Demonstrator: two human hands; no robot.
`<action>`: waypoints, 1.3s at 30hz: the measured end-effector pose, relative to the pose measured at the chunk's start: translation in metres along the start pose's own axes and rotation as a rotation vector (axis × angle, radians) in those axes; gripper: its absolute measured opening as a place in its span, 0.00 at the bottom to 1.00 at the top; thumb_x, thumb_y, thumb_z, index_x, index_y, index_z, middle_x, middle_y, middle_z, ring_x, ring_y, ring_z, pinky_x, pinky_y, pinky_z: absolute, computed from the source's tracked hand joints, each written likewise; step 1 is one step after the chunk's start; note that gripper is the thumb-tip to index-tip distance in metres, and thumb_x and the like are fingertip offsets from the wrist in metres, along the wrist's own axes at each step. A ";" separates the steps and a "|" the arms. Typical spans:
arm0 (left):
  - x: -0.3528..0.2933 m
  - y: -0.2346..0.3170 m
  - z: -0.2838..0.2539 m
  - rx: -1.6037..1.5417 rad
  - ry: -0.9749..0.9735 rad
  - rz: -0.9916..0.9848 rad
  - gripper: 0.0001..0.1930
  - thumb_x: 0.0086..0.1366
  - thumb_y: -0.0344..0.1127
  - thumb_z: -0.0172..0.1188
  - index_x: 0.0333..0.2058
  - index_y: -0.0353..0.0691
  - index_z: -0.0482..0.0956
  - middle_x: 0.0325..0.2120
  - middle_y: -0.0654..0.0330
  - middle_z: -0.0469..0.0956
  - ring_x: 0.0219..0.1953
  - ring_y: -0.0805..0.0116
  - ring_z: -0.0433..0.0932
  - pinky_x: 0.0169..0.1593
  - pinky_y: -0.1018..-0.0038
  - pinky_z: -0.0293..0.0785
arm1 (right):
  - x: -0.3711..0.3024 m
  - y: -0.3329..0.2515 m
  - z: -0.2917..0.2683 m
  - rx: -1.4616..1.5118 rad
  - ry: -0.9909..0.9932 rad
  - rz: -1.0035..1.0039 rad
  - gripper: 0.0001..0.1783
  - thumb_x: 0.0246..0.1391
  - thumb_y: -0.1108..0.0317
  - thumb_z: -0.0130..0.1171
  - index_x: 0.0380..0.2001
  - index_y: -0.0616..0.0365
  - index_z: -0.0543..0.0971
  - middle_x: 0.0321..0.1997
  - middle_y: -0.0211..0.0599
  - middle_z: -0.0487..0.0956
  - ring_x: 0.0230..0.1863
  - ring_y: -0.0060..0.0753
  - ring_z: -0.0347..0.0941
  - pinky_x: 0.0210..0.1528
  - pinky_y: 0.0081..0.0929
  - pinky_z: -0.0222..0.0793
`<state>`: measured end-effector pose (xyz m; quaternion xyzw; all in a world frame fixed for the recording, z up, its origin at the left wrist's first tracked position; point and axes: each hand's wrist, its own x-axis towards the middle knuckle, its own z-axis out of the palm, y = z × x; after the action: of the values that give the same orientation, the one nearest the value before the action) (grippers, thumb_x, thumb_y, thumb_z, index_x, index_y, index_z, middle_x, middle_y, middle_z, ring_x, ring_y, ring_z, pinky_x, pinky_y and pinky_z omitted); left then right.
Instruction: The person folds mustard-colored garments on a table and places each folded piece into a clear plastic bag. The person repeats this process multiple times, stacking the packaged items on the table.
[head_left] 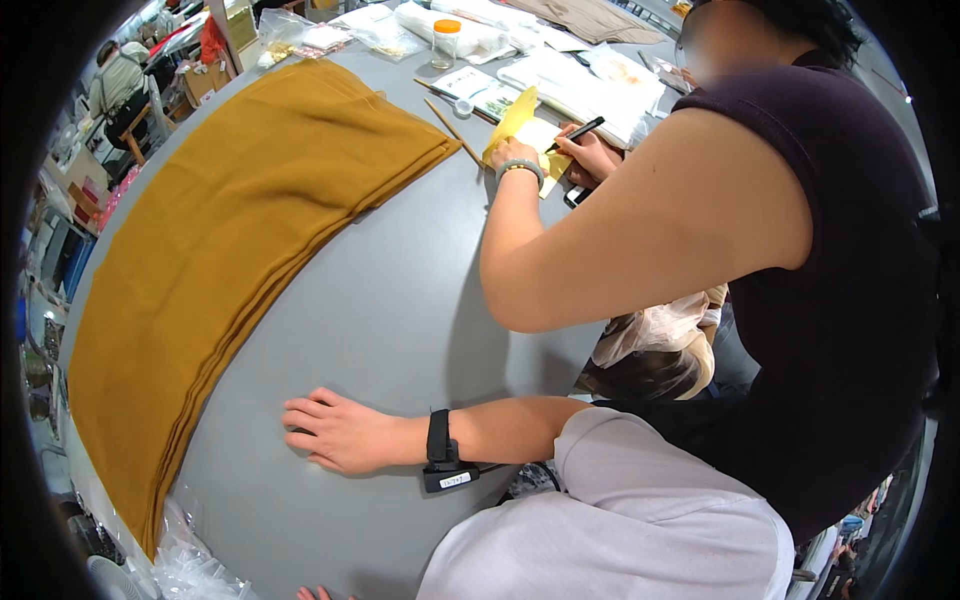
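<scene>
Nothing was gripped by the spread fingers of the right hand point(345, 430); the left hand point(314, 594) could not be judged. The folded mustard cloth point(230, 220) was seen on the desk point(400, 300), apart from both; its layers could be misaligned if only one was pulled.

Mustard cloth point(230, 200) looks matt, the grey tabletop point(380, 310) smooth with faint sheen, the clear plastic point(190, 562) glossy

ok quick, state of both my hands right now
Left hand: mostly cut off by the lower edge, cannot tell.
Right hand: open, palm down on the grey table.
</scene>
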<state>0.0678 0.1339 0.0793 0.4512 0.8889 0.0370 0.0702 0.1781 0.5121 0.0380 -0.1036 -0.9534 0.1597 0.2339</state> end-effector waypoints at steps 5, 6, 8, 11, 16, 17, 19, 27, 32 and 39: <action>0.005 0.001 0.002 -0.016 0.071 0.054 0.31 0.72 0.44 0.62 0.66 0.26 0.72 0.70 0.35 0.67 0.73 0.33 0.63 0.76 0.44 0.56 | 0.000 0.000 0.000 -0.004 -0.007 0.003 0.19 0.68 0.55 0.59 0.54 0.54 0.74 0.63 0.38 0.72 0.74 0.41 0.62 0.68 0.41 0.58; 0.005 0.001 0.003 -0.026 0.095 0.069 0.31 0.72 0.44 0.62 0.65 0.26 0.73 0.69 0.35 0.68 0.72 0.33 0.63 0.76 0.43 0.56 | 0.000 0.000 0.001 -0.008 0.009 0.004 0.19 0.68 0.54 0.59 0.54 0.54 0.75 0.63 0.39 0.72 0.73 0.41 0.63 0.69 0.42 0.57; 0.005 0.000 0.004 -0.045 0.137 0.093 0.31 0.72 0.44 0.62 0.65 0.26 0.73 0.69 0.34 0.68 0.72 0.32 0.64 0.76 0.43 0.56 | 0.000 0.001 0.002 0.001 0.025 -0.001 0.20 0.67 0.53 0.59 0.52 0.55 0.76 0.62 0.40 0.73 0.72 0.42 0.63 0.70 0.42 0.56; 0.003 -0.002 0.006 -0.036 0.088 0.051 0.31 0.72 0.44 0.63 0.64 0.26 0.74 0.68 0.33 0.68 0.72 0.32 0.63 0.76 0.42 0.56 | 0.000 0.001 0.005 0.007 0.024 0.000 0.19 0.67 0.53 0.59 0.52 0.55 0.76 0.62 0.40 0.73 0.72 0.42 0.63 0.70 0.42 0.56; 0.001 0.001 0.002 -0.042 0.044 0.001 0.31 0.72 0.45 0.63 0.64 0.26 0.74 0.69 0.34 0.68 0.73 0.33 0.62 0.76 0.44 0.56 | -0.001 0.000 0.007 0.017 0.014 0.011 0.19 0.67 0.54 0.59 0.51 0.55 0.75 0.62 0.40 0.72 0.72 0.42 0.63 0.70 0.42 0.56; 0.001 0.003 0.000 -0.037 0.036 -0.002 0.31 0.72 0.45 0.62 0.65 0.27 0.73 0.69 0.34 0.67 0.73 0.34 0.62 0.77 0.44 0.55 | -0.001 0.000 0.006 0.012 0.023 0.015 0.19 0.67 0.54 0.59 0.51 0.55 0.75 0.62 0.40 0.72 0.72 0.42 0.63 0.70 0.42 0.56; 0.000 0.006 -0.004 -0.014 -0.020 -0.041 0.31 0.73 0.45 0.62 0.66 0.28 0.73 0.71 0.36 0.66 0.74 0.36 0.61 0.77 0.46 0.54 | 0.000 0.001 0.005 0.021 0.001 0.019 0.18 0.67 0.54 0.59 0.51 0.55 0.75 0.62 0.40 0.72 0.73 0.42 0.63 0.70 0.42 0.56; 0.001 -0.005 0.008 0.001 0.057 0.025 0.28 0.76 0.43 0.57 0.67 0.30 0.71 0.71 0.38 0.66 0.74 0.37 0.62 0.76 0.47 0.56 | 0.001 0.000 0.002 0.043 -0.027 0.039 0.20 0.66 0.54 0.61 0.53 0.54 0.75 0.62 0.41 0.72 0.70 0.43 0.65 0.69 0.44 0.57; -0.009 -0.021 0.028 -0.128 0.200 0.099 0.25 0.78 0.39 0.53 0.68 0.33 0.69 0.73 0.40 0.63 0.74 0.36 0.62 0.75 0.45 0.57 | 0.020 0.016 -0.017 0.884 -0.104 0.464 0.18 0.65 0.52 0.67 0.52 0.49 0.82 0.58 0.30 0.79 0.66 0.39 0.69 0.69 0.43 0.63; -0.006 -0.013 0.025 -0.196 0.216 0.059 0.26 0.77 0.40 0.55 0.69 0.36 0.69 0.74 0.43 0.63 0.76 0.36 0.60 0.76 0.44 0.56 | 0.066 0.103 -0.070 1.336 0.201 0.626 0.19 0.73 0.52 0.57 0.53 0.53 0.84 0.55 0.27 0.84 0.61 0.23 0.74 0.64 0.30 0.65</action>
<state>0.0648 0.1213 0.0531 0.4617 0.8696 0.1739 0.0165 0.1668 0.6434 0.0878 -0.2202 -0.5531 0.7544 0.2765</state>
